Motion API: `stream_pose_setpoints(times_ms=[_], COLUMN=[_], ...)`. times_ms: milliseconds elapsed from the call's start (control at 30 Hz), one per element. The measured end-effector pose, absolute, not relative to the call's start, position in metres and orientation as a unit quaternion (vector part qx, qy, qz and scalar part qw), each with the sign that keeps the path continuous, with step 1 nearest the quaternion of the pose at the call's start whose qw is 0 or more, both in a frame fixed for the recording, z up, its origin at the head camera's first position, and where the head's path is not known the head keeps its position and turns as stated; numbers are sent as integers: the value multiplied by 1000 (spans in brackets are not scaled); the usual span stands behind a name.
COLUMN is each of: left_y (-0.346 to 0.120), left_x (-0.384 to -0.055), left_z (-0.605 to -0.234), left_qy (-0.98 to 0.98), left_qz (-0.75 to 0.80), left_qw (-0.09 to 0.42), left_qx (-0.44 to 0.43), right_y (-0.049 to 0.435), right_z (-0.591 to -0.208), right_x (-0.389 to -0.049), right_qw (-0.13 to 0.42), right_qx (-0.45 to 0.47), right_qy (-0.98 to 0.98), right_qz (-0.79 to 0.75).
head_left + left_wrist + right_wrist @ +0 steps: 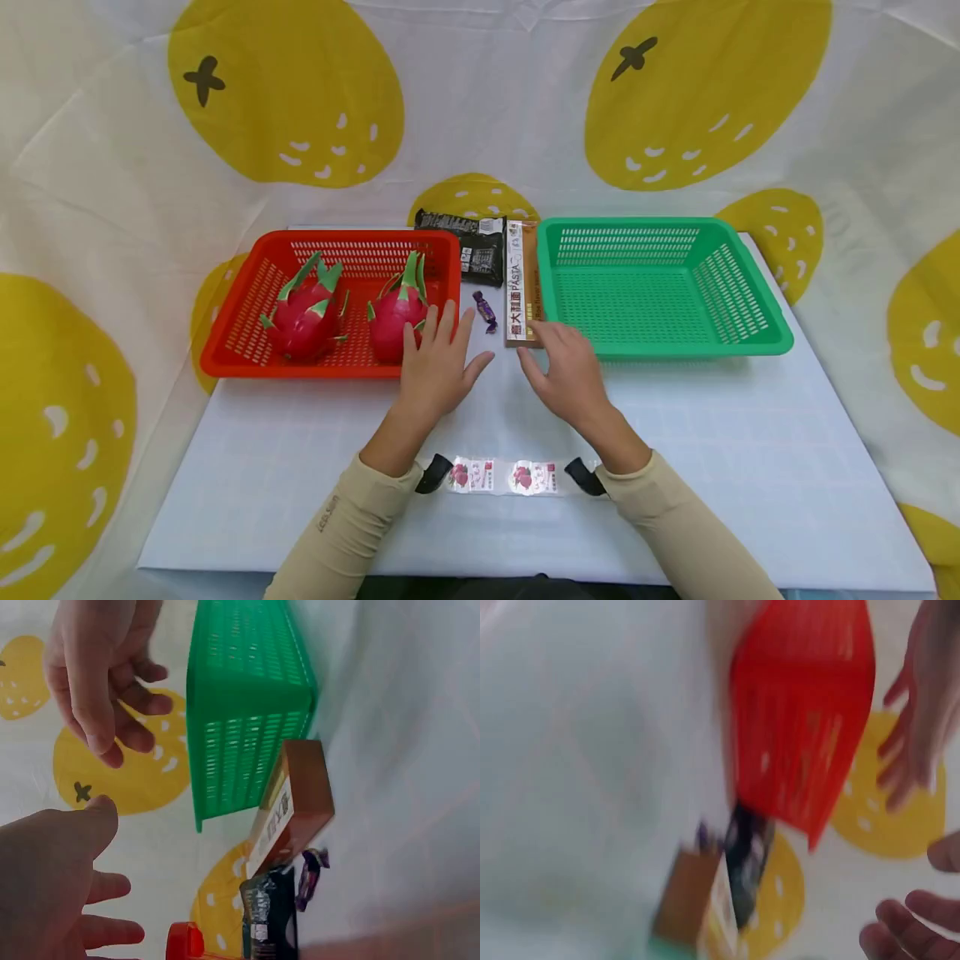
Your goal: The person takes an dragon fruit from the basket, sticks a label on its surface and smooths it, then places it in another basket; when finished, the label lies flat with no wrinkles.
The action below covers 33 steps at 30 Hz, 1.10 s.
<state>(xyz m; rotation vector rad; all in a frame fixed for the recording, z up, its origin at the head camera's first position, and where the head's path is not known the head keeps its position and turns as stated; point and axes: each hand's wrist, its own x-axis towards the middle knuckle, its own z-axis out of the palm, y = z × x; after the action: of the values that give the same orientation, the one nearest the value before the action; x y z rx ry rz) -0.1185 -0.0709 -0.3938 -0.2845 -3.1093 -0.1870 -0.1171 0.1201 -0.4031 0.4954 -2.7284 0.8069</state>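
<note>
My left hand (pixel 437 371), fingers spread, hovers at the right front corner of the red basket (pixel 330 372), partly covering one dragon fruit (pixel 390 327). A second dragon fruit (pixel 303 321) lies further left in that basket. Over the front end of an upright-lettered pasta box (pixel 517 287) is my right hand (pixel 567 373), its fingers loosely bent and nothing held. Between the hands, further back, lies a purple wrapped candy (pixel 485 312). Behind it is a black packet (pixel 482 257). In the left wrist view both hands look raised, apart from the box (pixel 304 795).
A green basket (pixel 667 352) stands right of the pasta box, touching or nearly touching it. Near the front of the white table (pixel 742 500) a clear strip with dragon fruit labels (pixel 510 477) lies between the wrists. A patterned cloth (pixel 487 83) hangs behind.
</note>
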Motion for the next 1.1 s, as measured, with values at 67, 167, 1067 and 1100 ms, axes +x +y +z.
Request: stream_pose_setpoints(times_ms=[67, 167, 1067, 1100], left_y=[-75, -84, -177, -176], left_x=[-119, -122, -222, -223], left_z=[-390, -384, -373, -374], left_qy=[-991, -984, -868, -864], left_qz=[-75, -129, -360, -363], left_qw=[25, 42, -321, -328], left_qx=[-106, -114, 120, 119], right_y=[107, 84, 33, 33], right_z=[-406, -413, -400, -401], right_x=[-117, -118, -105, -106], right_qw=[56, -121, -281, -282], right_qx=[159, 74, -3, -1], right_qy=[-895, -808, -696, -697], right_qz=[412, 572, 661, 659])
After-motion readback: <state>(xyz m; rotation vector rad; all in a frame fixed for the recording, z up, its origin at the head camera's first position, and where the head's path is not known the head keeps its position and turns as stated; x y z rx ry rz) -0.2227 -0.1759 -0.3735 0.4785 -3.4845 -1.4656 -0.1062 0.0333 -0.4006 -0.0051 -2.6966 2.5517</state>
